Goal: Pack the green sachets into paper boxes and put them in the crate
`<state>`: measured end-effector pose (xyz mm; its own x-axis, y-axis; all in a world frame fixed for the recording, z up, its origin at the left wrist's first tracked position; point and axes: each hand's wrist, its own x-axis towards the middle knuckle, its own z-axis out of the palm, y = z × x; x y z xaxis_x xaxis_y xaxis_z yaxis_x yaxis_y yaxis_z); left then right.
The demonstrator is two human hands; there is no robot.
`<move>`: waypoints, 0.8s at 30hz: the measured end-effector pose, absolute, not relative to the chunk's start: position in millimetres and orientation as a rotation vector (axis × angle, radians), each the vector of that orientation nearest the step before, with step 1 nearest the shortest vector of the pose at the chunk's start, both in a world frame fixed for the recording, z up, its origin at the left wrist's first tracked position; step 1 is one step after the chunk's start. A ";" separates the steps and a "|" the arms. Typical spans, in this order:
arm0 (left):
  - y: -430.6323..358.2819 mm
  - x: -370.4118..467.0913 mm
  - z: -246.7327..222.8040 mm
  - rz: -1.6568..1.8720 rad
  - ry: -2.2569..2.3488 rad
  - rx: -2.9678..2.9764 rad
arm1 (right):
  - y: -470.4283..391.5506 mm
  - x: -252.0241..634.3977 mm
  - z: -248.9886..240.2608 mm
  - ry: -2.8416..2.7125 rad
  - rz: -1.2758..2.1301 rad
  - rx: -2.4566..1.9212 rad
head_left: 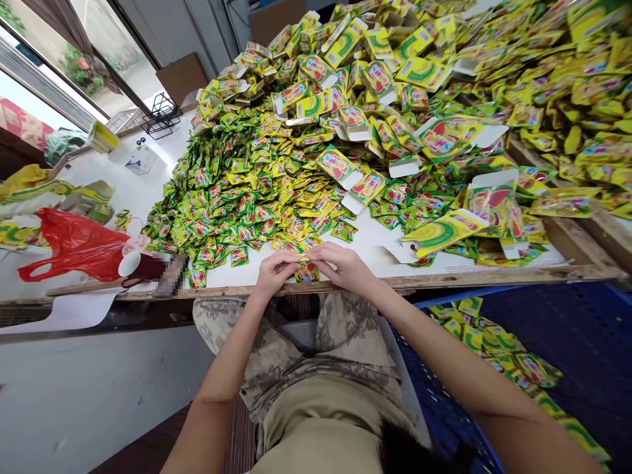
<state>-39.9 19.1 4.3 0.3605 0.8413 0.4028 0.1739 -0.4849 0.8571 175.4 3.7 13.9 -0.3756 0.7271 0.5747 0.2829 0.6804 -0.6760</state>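
Blue bin holds packets (hands pinch a sachet)

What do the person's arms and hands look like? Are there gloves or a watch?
The left hand and right hand are both bare, with no gloves. The arms show no watch or bracelet, and no sleeves in view. Below them is a plain tan top. Any rings are too small to make out.
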 end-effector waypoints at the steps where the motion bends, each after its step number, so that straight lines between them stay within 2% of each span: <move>1: 17.6 -39.0 3.8 1.149 0.895 1.886 | 3.5 175.2 13.3 -1.964 0.601 -0.767; 6: 13.4 -31.7 2.2 1.083 0.976 1.749 | 5.5 170.4 3.7 -1.860 0.777 -0.833; 12: 21.3 -12.8 1.0 1.071 1.101 1.388 | 19.0 152.4 -6.9 -1.352 1.209 -1.034; 18: 22.7 2.3 0.0 0.980 1.127 1.172 | 28.6 149.1 -8.1 -0.954 1.293 -1.060; 24: 18.8 1.1 1.3 0.921 1.140 1.153 | 22.6 150.7 -5.1 -1.012 1.314 -1.015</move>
<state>1.1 18.8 1.3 0.2036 0.9602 -0.1912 0.0146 0.1923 0.9812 150.7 22.6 -5.1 0.0069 1.0000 0.0028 -0.2580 0.0045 -0.9661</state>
